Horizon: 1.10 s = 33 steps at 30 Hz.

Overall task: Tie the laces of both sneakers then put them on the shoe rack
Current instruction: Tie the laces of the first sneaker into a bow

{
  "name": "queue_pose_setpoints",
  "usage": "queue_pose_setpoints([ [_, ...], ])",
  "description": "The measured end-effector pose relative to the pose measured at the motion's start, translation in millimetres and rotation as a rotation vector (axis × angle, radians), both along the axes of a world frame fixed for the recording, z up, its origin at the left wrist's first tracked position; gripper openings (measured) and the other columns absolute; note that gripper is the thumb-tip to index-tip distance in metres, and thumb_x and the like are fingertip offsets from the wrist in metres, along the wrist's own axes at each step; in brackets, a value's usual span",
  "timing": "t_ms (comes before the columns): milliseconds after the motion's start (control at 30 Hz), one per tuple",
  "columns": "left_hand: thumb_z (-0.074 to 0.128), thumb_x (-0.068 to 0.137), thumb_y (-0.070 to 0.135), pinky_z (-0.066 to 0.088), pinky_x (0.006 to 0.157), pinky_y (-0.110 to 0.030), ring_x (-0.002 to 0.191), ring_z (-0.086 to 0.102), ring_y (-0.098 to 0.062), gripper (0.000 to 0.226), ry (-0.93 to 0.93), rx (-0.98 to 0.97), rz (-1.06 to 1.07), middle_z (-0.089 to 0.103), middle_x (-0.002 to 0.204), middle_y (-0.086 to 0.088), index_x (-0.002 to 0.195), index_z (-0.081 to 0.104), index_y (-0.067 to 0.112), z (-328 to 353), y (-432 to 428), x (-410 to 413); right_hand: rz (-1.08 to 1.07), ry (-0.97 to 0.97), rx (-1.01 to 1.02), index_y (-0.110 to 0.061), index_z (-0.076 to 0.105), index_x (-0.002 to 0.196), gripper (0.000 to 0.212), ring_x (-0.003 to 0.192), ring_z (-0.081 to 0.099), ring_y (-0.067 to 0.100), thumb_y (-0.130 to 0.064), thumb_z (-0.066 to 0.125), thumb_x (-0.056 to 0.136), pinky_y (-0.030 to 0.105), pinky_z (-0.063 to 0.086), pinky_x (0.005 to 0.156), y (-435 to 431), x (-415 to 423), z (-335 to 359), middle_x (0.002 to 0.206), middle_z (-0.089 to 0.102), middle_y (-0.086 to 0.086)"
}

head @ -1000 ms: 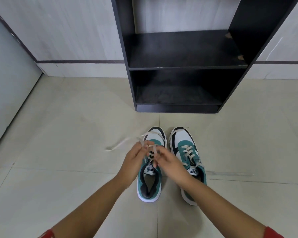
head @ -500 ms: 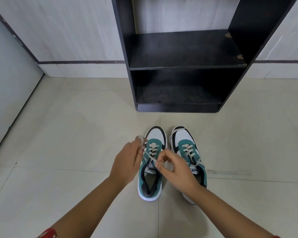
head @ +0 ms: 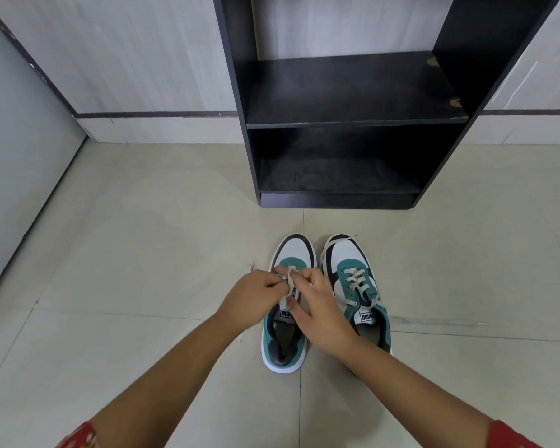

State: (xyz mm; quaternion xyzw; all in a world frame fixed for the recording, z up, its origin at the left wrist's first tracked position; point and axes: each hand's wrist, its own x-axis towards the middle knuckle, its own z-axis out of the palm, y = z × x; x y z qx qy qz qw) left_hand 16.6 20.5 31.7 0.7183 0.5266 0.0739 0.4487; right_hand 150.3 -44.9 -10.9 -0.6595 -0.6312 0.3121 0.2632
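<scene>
Two teal, white and black sneakers stand side by side on the tiled floor, toes toward the rack. Over the left sneaker [head: 285, 344] my left hand [head: 253, 299] and my right hand [head: 320, 312] meet, both pinching its cream lace [head: 290, 279], which is bunched into a loop between the fingertips. The right sneaker [head: 353, 279] sits untouched, its lace criss-crossed with the ends lying loose on its tongue. The black shoe rack [head: 337, 121] stands just beyond the sneakers with two bare shelves.
A pale wall with a dark stripe runs behind the rack. A grey panel [head: 20, 150] closes off the left side. Open tiled floor [head: 126, 253] lies left and right of the sneakers.
My hands came back together over the left sneaker after pulling the lace ends apart. The long lace end that trailed out to the left is now gathered between my fingers.
</scene>
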Motion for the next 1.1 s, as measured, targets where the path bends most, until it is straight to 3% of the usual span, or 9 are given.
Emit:
queue_pose_setpoints([
  [200, 0.06, 0.086, 0.036, 0.027, 0.055, -0.029, 0.047, 0.033, -0.012, 0.035, -0.117, 0.077, 0.119, 0.044, 0.053, -0.002, 0.063, 0.062, 0.009, 1, 6, -12, -0.114, 0.269, -0.075, -0.013, 0.064, 0.079, 0.009, 0.116, 0.033, 0.009, -0.019, 0.064, 0.086, 0.008, 0.024, 0.095, 8, 11, 18, 0.119, 0.045, -0.005],
  [300, 0.059, 0.086, 0.042, 0.023, 0.053, -0.03, 0.048, 0.031, -0.015, 0.042, -0.147, 0.112, 0.221, 0.036, 0.052, -0.005, 0.056, 0.057, 0.012, -1, 8, -17, -0.24, 0.639, -0.161, -0.015, 0.068, 0.07, 0.016, 0.108, 0.05, 0.01, -0.014, 0.061, 0.085, 0.019, 0.038, 0.095, 7, 22, 41, 0.118, 0.057, -0.002],
  [433, 0.06, 0.084, 0.044, 0.031, 0.056, -0.029, 0.051, 0.045, -0.016, 0.03, -0.128, 0.134, 0.35, 0.054, 0.054, 0.0, 0.059, 0.065, 0.028, -7, 10, -30, -0.477, 0.844, -0.139, -0.01, 0.063, 0.061, 0.029, 0.056, 0.056, 0.017, -0.014, 0.057, 0.089, 0.024, 0.048, 0.058, 10, 56, 67, 0.06, 0.06, 0.004],
  [500, 0.062, 0.083, 0.044, 0.038, 0.059, -0.026, 0.063, 0.058, -0.01, 0.022, -0.104, 0.132, 0.369, 0.069, 0.069, 0.004, 0.076, 0.073, 0.026, -11, 9, -36, -0.507, 0.639, -0.172, -0.01, 0.046, 0.051, 0.035, 0.042, 0.036, 0.016, -0.012, 0.06, 0.083, 0.023, 0.034, 0.045, 10, 72, 71, 0.046, 0.041, -0.001],
  [567, 0.064, 0.082, 0.042, 0.041, 0.063, -0.024, 0.071, 0.063, -0.01, 0.02, -0.088, 0.126, 0.376, 0.072, 0.076, 0.006, 0.079, 0.074, 0.025, -18, 7, -42, -0.393, -0.017, -0.286, -0.008, 0.048, 0.058, 0.024, 0.048, 0.038, 0.017, -0.016, 0.062, 0.076, 0.024, 0.029, 0.047, 10, 85, 67, 0.053, 0.044, 0.001],
  [700, 0.063, 0.081, 0.037, 0.04, 0.066, -0.026, 0.083, 0.064, -0.016, 0.015, 0.225, 0.123, 0.234, 0.071, 0.089, 0.001, 0.08, 0.07, 0.025, -41, 2, -60, -0.082, -0.799, -0.621, -0.021, 0.057, 0.109, 0.032, 0.101, 0.054, 0.024, -0.025, 0.059, 0.077, 0.029, 0.041, 0.073, -3, 81, 61, 0.11, 0.058, 0.004],
  [867, 0.057, 0.086, 0.026, 0.046, 0.089, -0.031, 0.112, 0.057, -0.018, 0.04, 0.358, 0.285, -0.106, 0.055, 0.131, 0.006, 0.126, 0.054, 0.031, -55, -10, -59, 0.032, -0.891, -0.445, -0.017, 0.04, 0.129, 0.05, 0.12, 0.045, 0.024, -0.025, 0.052, 0.081, 0.033, 0.034, 0.087, -5, 56, 50, 0.13, 0.05, 0.002],
  [1000, 0.052, 0.091, 0.02, 0.046, 0.09, -0.028, 0.11, 0.057, -0.014, 0.033, 0.14, 0.302, -0.127, 0.058, 0.127, 0.008, 0.123, 0.057, 0.027, -50, -9, -42, -0.079, -0.778, -0.401, -0.016, 0.057, 0.09, 0.037, 0.075, 0.052, 0.022, -0.05, 0.041, 0.089, 0.028, 0.034, 0.062, 3, 51, 68, 0.072, 0.048, -0.002],
  [1100, 0.054, 0.09, 0.024, 0.049, 0.088, -0.031, 0.104, 0.058, -0.014, 0.02, 0.128, 0.312, -0.094, 0.062, 0.12, 0.007, 0.108, 0.064, 0.024, -53, -8, -36, -0.064, -0.748, -0.24, -0.016, 0.055, 0.089, 0.011, 0.084, 0.058, 0.026, -0.025, 0.049, 0.087, 0.029, 0.034, 0.063, 7, 47, 63, 0.077, 0.05, 0.001],
])
